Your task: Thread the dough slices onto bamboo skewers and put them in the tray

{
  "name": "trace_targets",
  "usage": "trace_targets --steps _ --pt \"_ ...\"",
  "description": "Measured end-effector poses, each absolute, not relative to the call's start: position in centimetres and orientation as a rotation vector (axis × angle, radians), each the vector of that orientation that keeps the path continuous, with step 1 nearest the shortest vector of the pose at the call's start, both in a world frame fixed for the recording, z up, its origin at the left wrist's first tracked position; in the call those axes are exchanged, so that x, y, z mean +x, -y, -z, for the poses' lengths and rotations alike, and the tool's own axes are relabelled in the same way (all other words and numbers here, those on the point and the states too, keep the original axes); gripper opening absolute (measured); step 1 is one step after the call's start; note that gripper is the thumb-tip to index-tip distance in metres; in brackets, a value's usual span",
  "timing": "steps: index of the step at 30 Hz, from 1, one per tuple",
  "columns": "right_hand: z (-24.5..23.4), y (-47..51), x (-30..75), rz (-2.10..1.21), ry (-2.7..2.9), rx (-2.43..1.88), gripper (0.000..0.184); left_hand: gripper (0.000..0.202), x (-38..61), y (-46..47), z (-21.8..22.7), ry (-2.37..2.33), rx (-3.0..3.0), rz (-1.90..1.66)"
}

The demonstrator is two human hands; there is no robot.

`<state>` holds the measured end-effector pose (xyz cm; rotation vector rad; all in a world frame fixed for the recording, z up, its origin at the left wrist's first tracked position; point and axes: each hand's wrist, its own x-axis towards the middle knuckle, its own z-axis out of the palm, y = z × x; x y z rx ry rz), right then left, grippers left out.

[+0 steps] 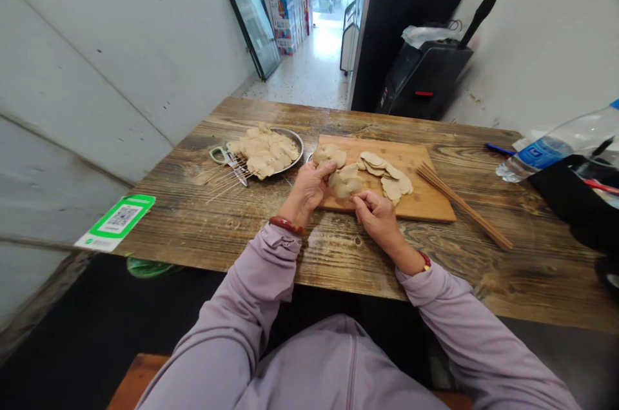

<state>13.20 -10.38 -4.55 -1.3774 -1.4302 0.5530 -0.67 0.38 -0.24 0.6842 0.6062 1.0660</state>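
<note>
Above the near-left corner of the board (428,198), the left hand (309,185) pinches thin slices (344,183); the right hand (374,215), fingers pressed together, is at their right edge, nearer to the loose slices (397,187).

The slices (344,184) look matt, the plate (296,138) glossy metal, the table (333,249) grained wood, the bottle (546,151) plastic.

L hand (309,187) holding beige slices (345,183), R hand (377,215) pinching nr edge, above board (428,205); plate (300,142) w/ skewered slices (265,151) L, sticks (467,207) R.
</note>
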Motion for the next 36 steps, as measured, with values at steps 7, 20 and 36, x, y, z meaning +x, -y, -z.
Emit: trace_targets --steps 7,20,36 --pt "4.56 10.37 13.25 -0.516 1.443 -1.38 0.023 0.02 -0.55 -0.31 0.17 -0.616 0.674 -1.091" --pt "4.31 10.44 13.18 -0.491 1.489 -1.392 0.026 0.016 -0.72 -0.58 0.35 -0.601 0.675 -1.127" --pt "4.18 10.59 13.04 -0.489 1.517 -1.383 0.025 0.022 -1.22 -1.0 -0.07 -0.666 0.597 -1.184"
